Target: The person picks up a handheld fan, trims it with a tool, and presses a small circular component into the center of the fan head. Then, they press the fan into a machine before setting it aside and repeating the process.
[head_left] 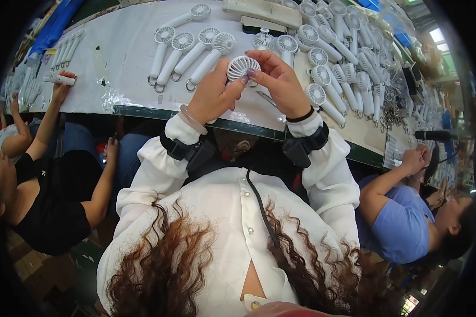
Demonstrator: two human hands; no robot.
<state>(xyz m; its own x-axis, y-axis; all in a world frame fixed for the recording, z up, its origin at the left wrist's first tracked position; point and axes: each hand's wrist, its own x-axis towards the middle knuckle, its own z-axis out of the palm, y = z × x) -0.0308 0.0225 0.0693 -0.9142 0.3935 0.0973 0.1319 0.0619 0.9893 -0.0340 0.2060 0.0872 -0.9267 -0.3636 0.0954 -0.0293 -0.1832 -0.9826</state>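
Note:
Close above the table's near edge, a white handheld fan (243, 67) is between my hands, its round slatted grille facing up. My left hand (215, 95) is closed around it from the left, thumb pressed against the grille's lower rim; the fan's handle is mostly hidden behind this hand. With thumb and fingers, my right hand (280, 83) pinches the grille's right side. Just beyond my left hand lie several similar fans (182, 41) with metal rings at their handle ends. A slim metal tool (266, 97) rests on the table beneath my right hand.
A large pile of white fans (333, 63) covers the right of the table (127, 58). A pale long box (262, 11) stands at the back. Loose metal rings (391, 113) lie far right. A co-worker's hand (61, 92) holds a white part at left; another person (402, 211) sits at right.

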